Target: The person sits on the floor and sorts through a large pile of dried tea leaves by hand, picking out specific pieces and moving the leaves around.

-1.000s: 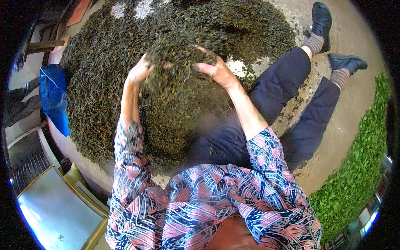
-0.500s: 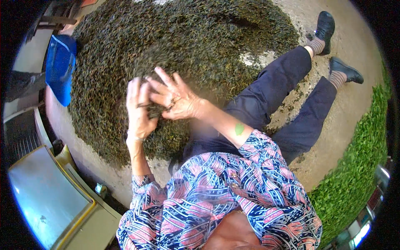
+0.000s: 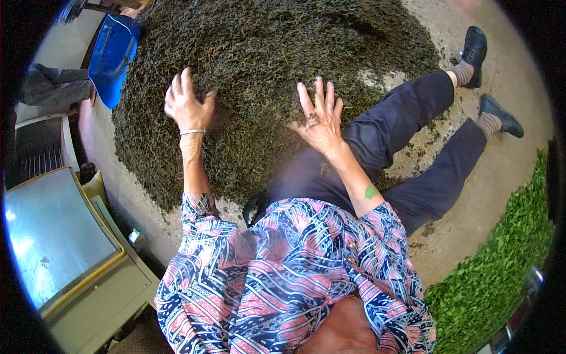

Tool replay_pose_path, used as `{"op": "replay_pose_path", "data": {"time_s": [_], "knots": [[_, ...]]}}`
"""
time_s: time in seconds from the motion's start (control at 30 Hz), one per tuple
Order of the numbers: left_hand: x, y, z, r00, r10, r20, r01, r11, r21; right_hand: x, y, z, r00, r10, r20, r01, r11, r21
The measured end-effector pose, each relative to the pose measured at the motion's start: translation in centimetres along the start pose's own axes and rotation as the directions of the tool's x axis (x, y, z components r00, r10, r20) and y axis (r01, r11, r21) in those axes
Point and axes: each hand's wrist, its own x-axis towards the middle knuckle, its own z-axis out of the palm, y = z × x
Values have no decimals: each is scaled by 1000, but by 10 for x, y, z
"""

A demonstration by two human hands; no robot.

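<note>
Your left hand (image 3: 190, 109) and right hand (image 3: 322, 125) splayed wide, gripping nothing visible, over broad dark-green curled-leaf heap (image 3: 253, 65) on pale tan floor (image 3: 501, 171); blue plastic scoop (image 3: 113, 59) far left; bright-green leafy pile (image 3: 492, 274) near right

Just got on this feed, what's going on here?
A person has both bare hands open, fingers spread, over a broad pile of dark, leafy material. The left hand and right hand are apart, neither gripping anything; dark bits cling to the right. A blue scoop sits at the pile's left, green leaves farther right.
</note>
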Motion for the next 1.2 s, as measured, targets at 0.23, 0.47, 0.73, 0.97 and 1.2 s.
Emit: {"op": "replay_pose_path", "data": {"time_s": [0.23, 0.47, 0.73, 0.97, 1.2], "knots": [[11, 109, 2, 843, 490, 225, -426, 861, -278, 21, 1, -16, 964, -185, 188, 183, 983, 29], [58, -23, 18, 945, 12, 328, -95, 967, 237, 16, 26, -16, 1000, -25, 15, 24, 998, 59], [109, 61, 30, 802, 460, 382, -309, 866, -393, 38, 22, -11, 987, -156, -46, 160, 982, 99], [138, 68, 135, 418, 620, 664, -777, 622, -93, 31, 31, -12, 985, -165, -55, 171, 977, 130], [107, 47, 50, 843, 400, 360, -190, 848, -496, 24, 42, -16, 992, -125, -9, 125, 982, 141]]}}
